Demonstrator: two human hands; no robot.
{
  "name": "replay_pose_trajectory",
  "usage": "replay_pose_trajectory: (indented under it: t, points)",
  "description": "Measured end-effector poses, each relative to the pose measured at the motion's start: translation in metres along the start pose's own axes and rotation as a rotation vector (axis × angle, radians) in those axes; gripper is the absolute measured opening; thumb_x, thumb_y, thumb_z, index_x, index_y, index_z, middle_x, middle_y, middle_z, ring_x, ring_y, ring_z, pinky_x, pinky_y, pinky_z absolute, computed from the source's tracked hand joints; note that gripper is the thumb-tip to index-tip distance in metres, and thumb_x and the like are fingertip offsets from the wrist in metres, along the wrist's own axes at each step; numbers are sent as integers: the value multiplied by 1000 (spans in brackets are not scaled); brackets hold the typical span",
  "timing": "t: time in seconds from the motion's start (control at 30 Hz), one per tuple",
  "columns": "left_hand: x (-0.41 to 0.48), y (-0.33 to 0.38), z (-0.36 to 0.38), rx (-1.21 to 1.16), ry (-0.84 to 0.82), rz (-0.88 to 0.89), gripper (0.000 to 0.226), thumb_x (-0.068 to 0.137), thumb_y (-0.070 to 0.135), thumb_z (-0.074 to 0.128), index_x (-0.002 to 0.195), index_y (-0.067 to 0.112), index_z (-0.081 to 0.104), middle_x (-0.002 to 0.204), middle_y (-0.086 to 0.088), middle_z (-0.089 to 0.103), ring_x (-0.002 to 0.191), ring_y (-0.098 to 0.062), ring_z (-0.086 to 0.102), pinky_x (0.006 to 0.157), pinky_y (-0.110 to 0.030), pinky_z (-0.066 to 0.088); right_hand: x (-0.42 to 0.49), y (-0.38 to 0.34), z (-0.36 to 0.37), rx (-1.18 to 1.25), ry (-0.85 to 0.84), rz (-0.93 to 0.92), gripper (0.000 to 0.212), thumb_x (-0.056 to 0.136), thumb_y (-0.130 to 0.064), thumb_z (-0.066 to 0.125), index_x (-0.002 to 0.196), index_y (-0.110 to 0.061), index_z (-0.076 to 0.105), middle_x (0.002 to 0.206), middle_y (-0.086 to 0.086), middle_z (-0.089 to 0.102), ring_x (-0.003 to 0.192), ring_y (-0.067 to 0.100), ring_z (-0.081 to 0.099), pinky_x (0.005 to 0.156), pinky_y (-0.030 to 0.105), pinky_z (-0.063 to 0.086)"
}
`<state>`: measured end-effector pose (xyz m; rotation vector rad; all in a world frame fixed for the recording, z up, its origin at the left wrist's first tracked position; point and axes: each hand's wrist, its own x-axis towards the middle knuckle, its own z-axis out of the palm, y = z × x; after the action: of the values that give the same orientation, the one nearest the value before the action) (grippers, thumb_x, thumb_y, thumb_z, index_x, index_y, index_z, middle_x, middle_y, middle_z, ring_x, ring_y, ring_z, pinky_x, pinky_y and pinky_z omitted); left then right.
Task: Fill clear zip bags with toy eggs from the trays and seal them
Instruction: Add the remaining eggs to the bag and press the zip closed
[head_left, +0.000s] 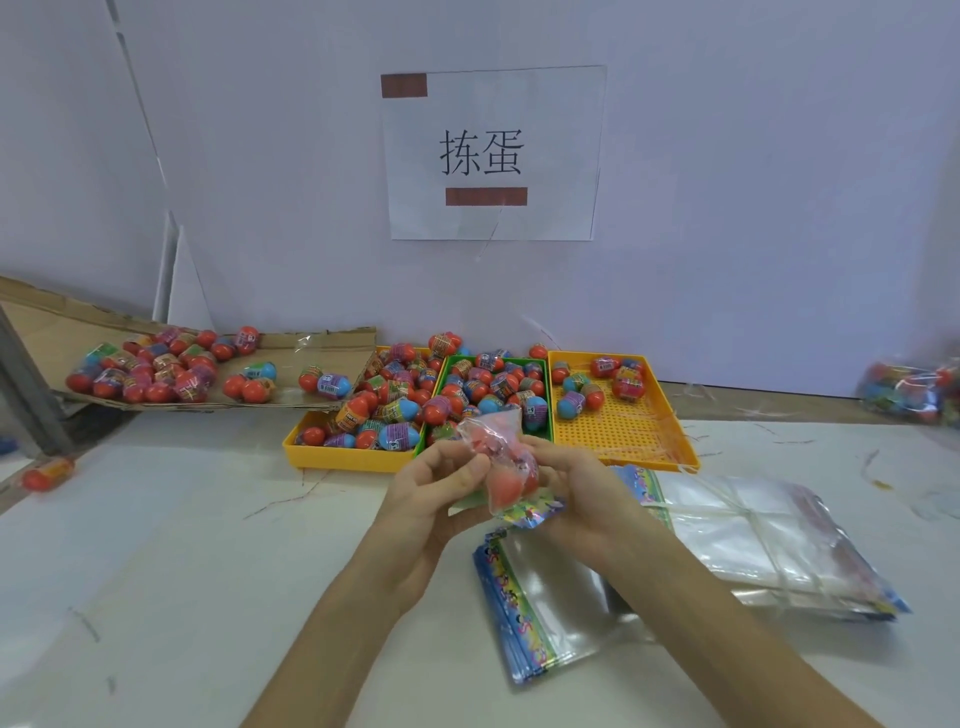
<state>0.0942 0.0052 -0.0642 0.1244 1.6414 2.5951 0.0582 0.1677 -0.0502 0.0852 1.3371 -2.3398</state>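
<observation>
Hands: left hand (436, 483) and right hand (576, 483) meet above the white table (182, 571), both with fingers curled round one clear zip bag (498, 447).
Left grip: fingers and thumb close on the bag's left side.
Right grip: fingers wrap its right side and lower end.
Bag: held in the air just in front of the trays, tilted, holding red toy eggs (506, 486); its colourful printed strip points down toward the person; it is blurred, so whether the zip is closed cannot be told.
Left tray: yellow plastic tray (343, 457), heaped with red, blue and purple eggs.
Middle tray: green plastic tray (548, 395), touching the yellow one, also full of eggs.
Right tray: yellow perforated tray (628, 431), beside the green one, with a few eggs at its far end.
Empty bags: stack of flat clear bags with blue printed edges (545, 603) lies under the right forearm; a bigger tied bundle of clear bags (753, 535) lies just to its right.
Cardboard: brown sheet (332, 348) left of the trays, strewn with more eggs.
Stray egg: one red egg (49, 473) near the table's left edge.
Far right: filled bag of eggs (914, 387) against the wall, blurred.
Wall: white paper sign (493, 153) with two large characters, taped above the trays.
</observation>
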Motion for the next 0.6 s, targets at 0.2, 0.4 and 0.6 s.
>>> replay_pose_trajectory:
  t: [0.2, 0.4, 0.6]
  points:
    - [0, -2, 2, -13, 29, 74, 7, 77, 14, 74, 81, 19, 75, 90, -6, 75, 84, -18, 74, 69, -29, 60, 0, 4, 2, -508, 306, -481, 11, 95, -10, 67, 89, -10, 76, 88, 11, 76, 85, 24, 72, 77, 37, 61]
    - [2, -3, 1, -1, 142, 137, 31, 75, 13, 75, 103, 1, 67, 100, -14, 75, 91, -25, 75, 70, -30, 61, -4, 6, 8, -707, 80, -551, 35, 100, -38, 57, 80, -15, 74, 75, 7, 68, 73, 14, 64, 72, 35, 53]
    - [1, -5, 3, 126, 165, 202, 39, 70, 18, 79, 101, -3, 68, 95, -12, 77, 91, -27, 75, 68, -32, 62, -4, -1, 6, -801, -104, -390, 42, 82, -63, 55, 101, -31, 75, 102, -2, 76, 99, 12, 71, 96, 37, 56]
